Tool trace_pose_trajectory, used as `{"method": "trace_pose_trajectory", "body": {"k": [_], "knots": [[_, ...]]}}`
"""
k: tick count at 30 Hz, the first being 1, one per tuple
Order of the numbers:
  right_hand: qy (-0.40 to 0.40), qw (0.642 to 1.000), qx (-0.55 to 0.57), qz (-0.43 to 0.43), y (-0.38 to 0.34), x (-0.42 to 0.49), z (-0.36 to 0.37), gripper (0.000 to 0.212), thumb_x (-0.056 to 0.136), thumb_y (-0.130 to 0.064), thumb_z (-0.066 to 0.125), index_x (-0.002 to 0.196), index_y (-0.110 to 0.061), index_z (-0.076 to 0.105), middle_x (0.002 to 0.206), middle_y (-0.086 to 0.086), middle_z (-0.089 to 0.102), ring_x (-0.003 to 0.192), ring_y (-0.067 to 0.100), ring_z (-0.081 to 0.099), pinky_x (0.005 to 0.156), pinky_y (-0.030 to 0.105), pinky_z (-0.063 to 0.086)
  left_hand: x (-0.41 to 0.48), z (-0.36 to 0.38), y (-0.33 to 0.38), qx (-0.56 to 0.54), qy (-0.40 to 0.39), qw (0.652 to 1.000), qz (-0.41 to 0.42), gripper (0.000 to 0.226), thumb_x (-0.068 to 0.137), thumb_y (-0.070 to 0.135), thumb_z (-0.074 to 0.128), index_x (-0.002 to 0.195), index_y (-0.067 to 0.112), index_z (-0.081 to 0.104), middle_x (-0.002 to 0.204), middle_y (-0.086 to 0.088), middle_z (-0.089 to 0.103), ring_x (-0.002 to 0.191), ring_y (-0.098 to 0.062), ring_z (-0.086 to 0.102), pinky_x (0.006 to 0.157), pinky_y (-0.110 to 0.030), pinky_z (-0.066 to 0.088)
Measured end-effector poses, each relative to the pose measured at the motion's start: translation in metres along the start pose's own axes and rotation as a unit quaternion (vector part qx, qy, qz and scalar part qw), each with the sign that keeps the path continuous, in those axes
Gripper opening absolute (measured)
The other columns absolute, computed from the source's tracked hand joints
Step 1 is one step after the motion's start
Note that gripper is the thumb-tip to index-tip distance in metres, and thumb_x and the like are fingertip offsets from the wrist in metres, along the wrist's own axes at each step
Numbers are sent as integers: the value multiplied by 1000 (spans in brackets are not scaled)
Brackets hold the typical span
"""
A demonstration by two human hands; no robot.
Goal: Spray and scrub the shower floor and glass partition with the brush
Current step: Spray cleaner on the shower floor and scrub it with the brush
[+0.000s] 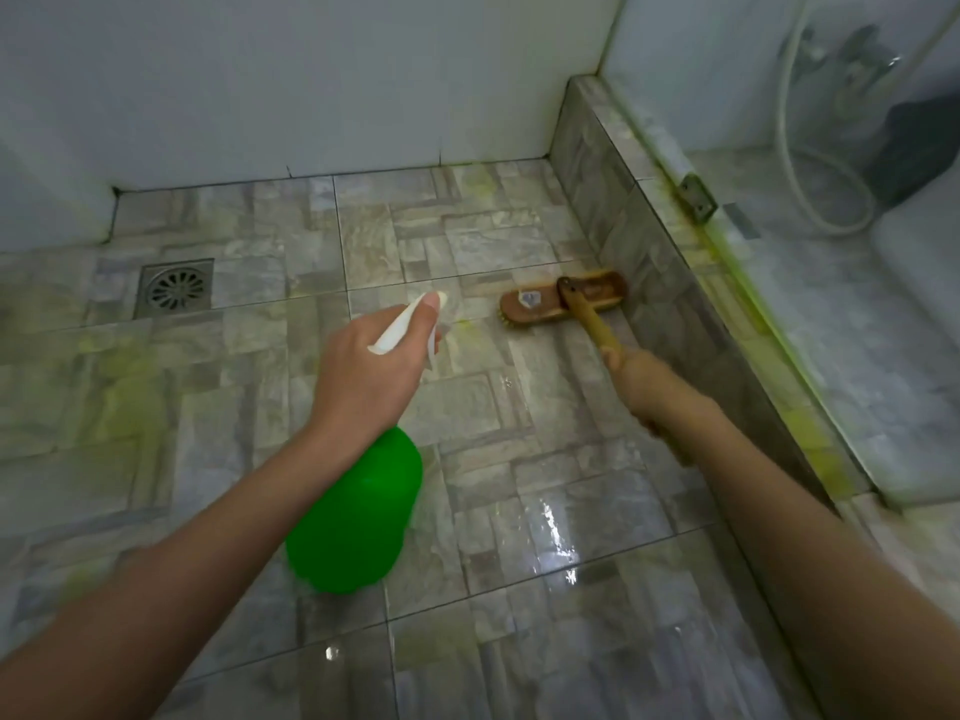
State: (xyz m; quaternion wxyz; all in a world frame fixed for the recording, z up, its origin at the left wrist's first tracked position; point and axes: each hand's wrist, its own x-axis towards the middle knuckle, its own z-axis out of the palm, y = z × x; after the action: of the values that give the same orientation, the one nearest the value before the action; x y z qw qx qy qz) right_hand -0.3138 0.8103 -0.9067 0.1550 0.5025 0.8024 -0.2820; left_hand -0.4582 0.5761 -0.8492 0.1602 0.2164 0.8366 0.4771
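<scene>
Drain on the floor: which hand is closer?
Left. The left hand, holding the spray bottle, is just right of the drain; the right hand, gripping the brush handle, is much farther right.

Floor (270, 459): stone-look tile, wet gloss near right. Brush (563, 304): wooden head and handle, matt. Bottle (358, 517): smooth green plastic, white plastic nozzle. Drain (175, 287): dull metal grate. Walls (291, 80): smooth white tile.
</scene>
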Motion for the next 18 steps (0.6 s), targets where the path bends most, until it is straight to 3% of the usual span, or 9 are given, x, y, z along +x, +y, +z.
{"method": "trace_pose_trajectory", "body": {"k": [3,6,9,13,16,18], "knots": [[9,1000,1,3,1,-7,7,62,103,-44,22,106,6,58,85,21,59,70,31,57,62,35,47,3,-8,-8,-29,29,999,-32,54,100,51,49,78,9,74,55,6,65,44,-3,54,57,-26,45],[16,1000,7,-16,-37,34,-15,63,102,-45,24,111,7,57,99,26,62,78,35,61,63,36,49,9,-8,-11,-26,31,998,-46,53,100,52,49,79,12,76,58,2,66,41,-3,54,49,-17,43],[14,1000,23,-16,-48,49,-25,65,101,-50,26,110,7,56,81,20,58,62,31,57,51,33,46,10,-7,-13,-17,23,999,-43,52,99,53,49,78,15,77,66,0,71,44,-2,54,61,-28,50],[-9,999,19,33,-14,-1,-7,58,101,-49,27,98,1,55,81,18,58,64,32,58,55,36,49,14,-14,-17,-40,30,997,-62,49,99,53,49,76,19,77,82,-3,77,48,-5,57,66,-38,57],[6,1000,21,16,-37,20,-14,50,104,-38,25,112,2,54,103,27,60,82,38,62,67,39,51,19,-18,-17,-43,36,996,-68,48,100,53,48,79,22,77,90,-14,76,47,-8,56,53,-25,51],[6,999,43,2,-66,40,-29,50,105,-35,23,116,4,53,102,27,58,78,37,62,66,41,54,19,-17,-16,-37,34,996,-68,49,100,55,47,78,23,77,91,-13,76,47,-7,56,50,-19,51]]}}
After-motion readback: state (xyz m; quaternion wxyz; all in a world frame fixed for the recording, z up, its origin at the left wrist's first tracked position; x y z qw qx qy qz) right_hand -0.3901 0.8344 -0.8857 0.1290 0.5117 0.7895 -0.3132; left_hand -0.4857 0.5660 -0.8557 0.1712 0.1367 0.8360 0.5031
